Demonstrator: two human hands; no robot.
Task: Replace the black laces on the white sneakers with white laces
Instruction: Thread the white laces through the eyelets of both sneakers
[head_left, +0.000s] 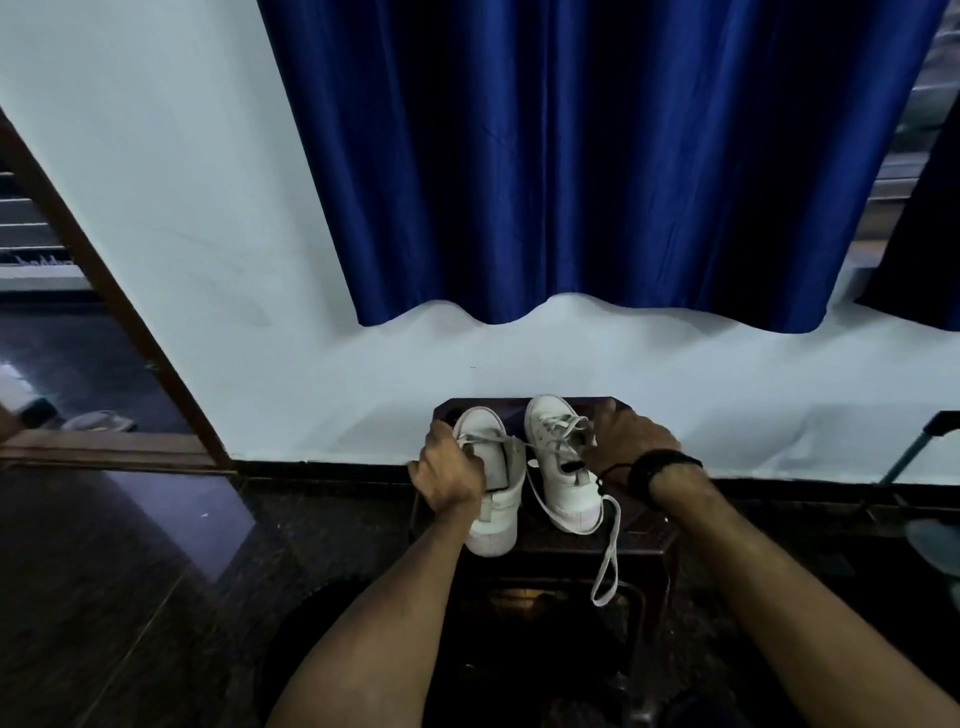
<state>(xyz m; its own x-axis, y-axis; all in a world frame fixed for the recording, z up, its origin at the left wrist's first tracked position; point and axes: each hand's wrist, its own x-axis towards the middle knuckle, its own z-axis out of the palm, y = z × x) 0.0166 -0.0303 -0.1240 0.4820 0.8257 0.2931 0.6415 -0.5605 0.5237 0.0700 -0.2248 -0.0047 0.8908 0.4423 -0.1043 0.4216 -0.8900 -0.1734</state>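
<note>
Both sneakers sit on the dark wooden stool (644, 525) before me. My left hand (447, 470) curls round the side of the left sneaker (496, 519), whose eyelets look mostly bare. My right hand (626, 434) pinches at the white lace (610, 551) on the right sneaker (566, 499), already laced, one flat woven end dangling. I judge threading the smooth, leathery left one comes next; it calls for a free lace tip.

Small dark stool (644, 525) top crowded: two sneakers, left sneaker (493, 499) and right sneaker (563, 467), side by side, narrow gap between. White lace (610, 551) dangles over front edge. Wall (363, 384) close behind. Floor (130, 571) left looks open, though dim.
</note>
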